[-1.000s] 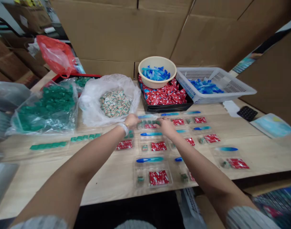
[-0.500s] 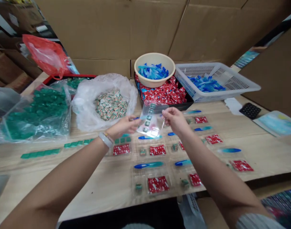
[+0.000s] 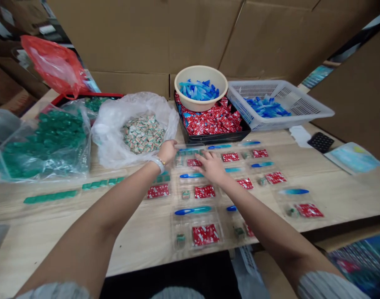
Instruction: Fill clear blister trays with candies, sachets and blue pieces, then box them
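Note:
My left hand [image 3: 167, 152] is closed at the left rear edge of a clear plastic tray [image 3: 181, 160] in the back row. Green squares [image 3: 191, 152] and a red packet [image 3: 193, 162] show through this tray. My right hand [image 3: 212, 167] rests over its right side, fingers spread and holding nothing. Just in front lies another tray with a blue pen-shaped piece [image 3: 190, 175], a small green-and-tan block [image 3: 185, 194] and a red patterned packet [image 3: 204, 191]. Similar filled trays sit to the right and nearer me, partly hidden by my right forearm.
Green squares fill a clear bag [image 3: 47, 145]; small blocks fill a white bag [image 3: 143, 133]. A cream bowl [image 3: 200, 106] of blue pieces stands on a black tray [image 3: 218, 138] of red packets. A white basket [image 3: 311, 109] holds more blue pieces. Green strips [image 3: 49, 197] lie left.
Both hands have lowered the clear piece with green squares from mid-air onto the back row. My right hand has let go of its edge and spread its fingers.

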{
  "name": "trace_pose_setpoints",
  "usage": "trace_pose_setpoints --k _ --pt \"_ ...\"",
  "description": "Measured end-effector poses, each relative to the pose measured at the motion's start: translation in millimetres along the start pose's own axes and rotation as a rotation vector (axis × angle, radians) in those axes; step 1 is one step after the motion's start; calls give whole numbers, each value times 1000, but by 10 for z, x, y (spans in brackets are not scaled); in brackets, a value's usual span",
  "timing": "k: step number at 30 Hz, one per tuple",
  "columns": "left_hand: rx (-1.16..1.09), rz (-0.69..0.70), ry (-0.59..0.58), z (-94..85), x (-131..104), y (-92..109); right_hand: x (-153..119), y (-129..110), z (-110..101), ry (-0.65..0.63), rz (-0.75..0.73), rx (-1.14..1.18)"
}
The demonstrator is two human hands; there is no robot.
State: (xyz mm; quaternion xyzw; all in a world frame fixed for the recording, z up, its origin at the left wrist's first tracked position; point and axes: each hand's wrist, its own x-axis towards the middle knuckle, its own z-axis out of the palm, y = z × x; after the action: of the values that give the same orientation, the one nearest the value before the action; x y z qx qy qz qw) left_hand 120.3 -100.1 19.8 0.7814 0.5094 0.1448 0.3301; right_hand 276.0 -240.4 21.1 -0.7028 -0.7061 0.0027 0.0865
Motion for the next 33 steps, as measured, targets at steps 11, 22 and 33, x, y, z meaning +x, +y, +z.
trace_pose_setpoints --k 11,22,33 --pt "-128 42 25 109 -97 -121 26 -65 13 -112 46 -139" --pt "-602 -284 -111 -133 -5 228 213 36 18 -156 -216 26" --pt "-169 182 -89 42 -429 -190 243 22 5 20 -63 176"
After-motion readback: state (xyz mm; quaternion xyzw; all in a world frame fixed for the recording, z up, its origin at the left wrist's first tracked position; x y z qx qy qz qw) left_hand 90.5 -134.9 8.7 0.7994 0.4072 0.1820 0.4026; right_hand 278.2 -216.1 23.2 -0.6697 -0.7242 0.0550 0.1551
